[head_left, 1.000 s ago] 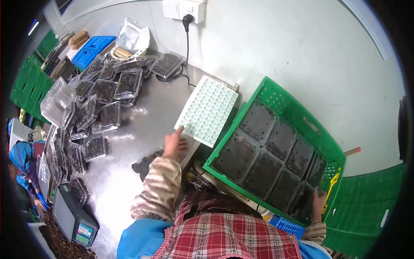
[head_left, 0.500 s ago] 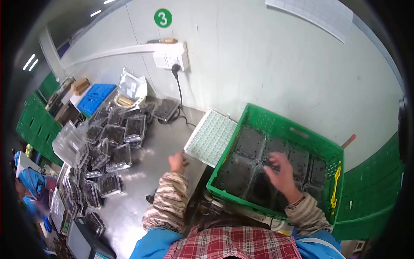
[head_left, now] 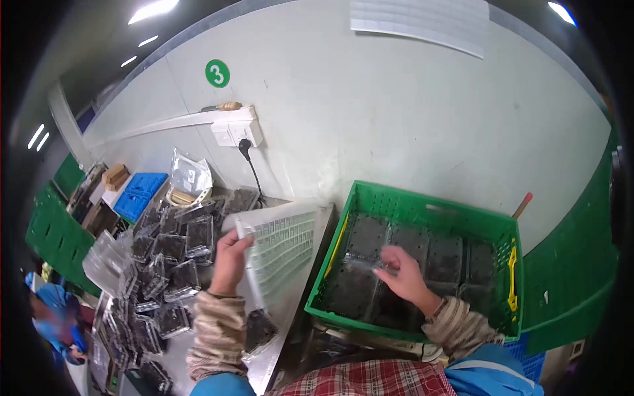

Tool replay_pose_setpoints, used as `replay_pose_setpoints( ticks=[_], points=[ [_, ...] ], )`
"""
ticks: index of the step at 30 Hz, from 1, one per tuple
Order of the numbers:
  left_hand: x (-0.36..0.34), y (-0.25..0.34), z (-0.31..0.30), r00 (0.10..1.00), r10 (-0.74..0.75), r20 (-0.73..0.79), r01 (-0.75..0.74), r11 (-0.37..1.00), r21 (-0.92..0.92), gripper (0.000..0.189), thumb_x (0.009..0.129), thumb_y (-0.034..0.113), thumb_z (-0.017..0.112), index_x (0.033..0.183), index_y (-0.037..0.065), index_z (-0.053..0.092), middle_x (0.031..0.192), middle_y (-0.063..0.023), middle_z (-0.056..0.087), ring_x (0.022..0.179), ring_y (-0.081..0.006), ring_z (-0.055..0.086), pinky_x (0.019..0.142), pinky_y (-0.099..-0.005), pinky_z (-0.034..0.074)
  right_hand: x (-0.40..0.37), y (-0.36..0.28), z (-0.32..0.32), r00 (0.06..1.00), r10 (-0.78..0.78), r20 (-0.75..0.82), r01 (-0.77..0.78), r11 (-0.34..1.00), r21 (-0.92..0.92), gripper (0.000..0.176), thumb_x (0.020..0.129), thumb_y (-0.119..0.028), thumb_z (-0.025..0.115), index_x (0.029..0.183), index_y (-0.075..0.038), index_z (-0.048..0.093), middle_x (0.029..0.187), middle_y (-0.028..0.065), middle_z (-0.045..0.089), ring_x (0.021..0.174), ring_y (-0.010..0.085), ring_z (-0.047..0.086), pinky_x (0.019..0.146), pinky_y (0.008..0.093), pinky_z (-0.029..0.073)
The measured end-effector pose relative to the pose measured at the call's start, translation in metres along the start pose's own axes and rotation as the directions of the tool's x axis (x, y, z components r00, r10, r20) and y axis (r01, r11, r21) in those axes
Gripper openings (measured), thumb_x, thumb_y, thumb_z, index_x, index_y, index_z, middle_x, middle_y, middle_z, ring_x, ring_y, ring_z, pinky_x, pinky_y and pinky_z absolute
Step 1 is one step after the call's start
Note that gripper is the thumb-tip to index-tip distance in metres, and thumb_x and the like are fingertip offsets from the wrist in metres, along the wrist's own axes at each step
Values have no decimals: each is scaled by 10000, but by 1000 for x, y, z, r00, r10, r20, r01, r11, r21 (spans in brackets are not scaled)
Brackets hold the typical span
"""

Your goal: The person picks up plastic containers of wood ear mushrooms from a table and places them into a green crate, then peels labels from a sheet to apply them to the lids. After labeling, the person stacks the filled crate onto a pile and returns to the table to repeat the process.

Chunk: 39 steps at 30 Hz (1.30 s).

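My left hand (head_left: 231, 256) is closed on the left edge of a white sheet of small pale-green labels (head_left: 285, 247), which is tilted up from the steel table. Over the green crate (head_left: 422, 210), my right hand (head_left: 401, 274) has its thumb and fingers drawn together. A shiny clear plastic edge shows beside its fingertips; what they hold, if anything, I cannot make out. Under it lie clear plastic boxes (head_left: 444, 259) with dark contents, packed side by side in the crate. One more dark-filled box (head_left: 259, 329) lies beside my left sleeve.
Many filled clear boxes (head_left: 170, 247) are heaped on the table's left, near stacked clear empties (head_left: 105, 261). A blue crate (head_left: 140, 195) stands behind. A black plug (head_left: 244, 145) sits in the wall socket. Another person (head_left: 56, 323) is at far left.
My left hand has moved left and taken hold of the label sheet, raising it from flat. My right hand has shifted left over the crate and its fingers have drawn in. The view has tilted up.
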<state>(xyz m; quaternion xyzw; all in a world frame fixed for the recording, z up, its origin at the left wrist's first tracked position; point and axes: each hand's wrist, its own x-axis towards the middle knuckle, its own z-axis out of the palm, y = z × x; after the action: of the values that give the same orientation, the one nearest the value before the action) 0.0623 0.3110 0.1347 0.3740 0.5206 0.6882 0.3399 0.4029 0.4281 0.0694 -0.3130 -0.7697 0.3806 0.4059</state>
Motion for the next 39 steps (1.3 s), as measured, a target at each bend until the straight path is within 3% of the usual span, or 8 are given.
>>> replay_pose_setpoints(
  ticks=[4, 15, 18, 22, 25, 31, 35, 39],
  points=[
    [-47, 100, 23, 997, -57, 50, 58, 998, -17, 293, 805, 74, 515, 1061, -56, 575, 931, -105, 643, 799, -153, 616, 742, -262, 480, 50, -8, 40, 996, 37, 76, -56, 958, 280, 494, 786, -173, 697, 1123, -10, 374, 953, 165, 580, 836, 176, 580, 740, 280, 476],
    [-90, 108, -14, 996, 45, -80, -30, 985, 171, 234, 820, 44, 559, 1032, -43, 608, 900, -56, 657, 829, -119, 591, 788, -240, 428, 68, -91, 35, 986, 102, 129, -164, 667, 727, 348, 818, 20, 584, 1152, -36, 500, 836, 63, 624, 726, 85, 569, 629, 215, 455],
    [-91, 103, -7, 933, 353, -65, -314, 890, 331, 135, 769, -21, 565, 869, -33, 655, 1303, -148, 452, 1106, -202, 496, 943, -320, 359, 69, -77, 41, 991, 97, 97, -137, 705, 696, 156, 811, -11, 607, 963, 13, 637, 815, 55, 632, 717, 80, 561, 658, 213, 443],
    [-88, 103, -4, 926, 378, 2, -372, 911, 179, 75, 736, -47, 563, 758, -47, 636, 1415, -149, 291, 1205, -232, 411, 994, -356, 307, 66, -72, 38, 939, 254, 231, -343, 664, 664, 179, 814, -32, 613, 978, 34, 642, 840, 60, 634, 718, 87, 560, 667, 220, 441],
    [-83, 97, -3, 865, 501, -28, -485, 849, 212, 54, 728, -54, 556, 743, -55, 608, 1301, -150, 435, 1134, -213, 467, 960, -338, 336, 60, -77, 28, 946, 231, 229, -325, 711, 624, 222, 811, -32, 602, 1015, 51, 619, 841, 70, 631, 726, 107, 564, 662, 223, 444],
    [-84, 88, -13, 954, 253, -159, -217, 953, 214, 90, 803, -1, 536, 796, -53, 609, 796, -26, 588, 713, -86, 507, 669, -229, 388, 53, -82, 9, 956, 92, 280, -241, 789, 566, 290, 767, 74, 597, 1057, 57, 599, 962, 132, 640, 840, 153, 613, 749, 253, 490],
    [-82, 101, 8, 956, 292, -33, -284, 946, 154, 266, 726, 21, 640, 979, -64, 633, 1188, -126, 533, 1015, -145, 527, 856, -253, 409, 48, -96, 1, 923, 99, 372, -306, 776, 552, 308, 747, 88, 633, 1052, 54, 600, 959, 125, 640, 883, 162, 615, 751, 261, 500],
    [-82, 92, -6, 953, 300, -48, -280, 927, 251, 102, 781, 26, 625, 853, -46, 618, 751, -3, 592, 655, -63, 495, 611, -210, 395, 44, -90, 1, 938, -34, 344, -188, 785, 590, 270, 790, -5, 657, 1046, 52, 592, 916, 92, 640, 841, 115, 603, 728, 242, 493]
  ],
)
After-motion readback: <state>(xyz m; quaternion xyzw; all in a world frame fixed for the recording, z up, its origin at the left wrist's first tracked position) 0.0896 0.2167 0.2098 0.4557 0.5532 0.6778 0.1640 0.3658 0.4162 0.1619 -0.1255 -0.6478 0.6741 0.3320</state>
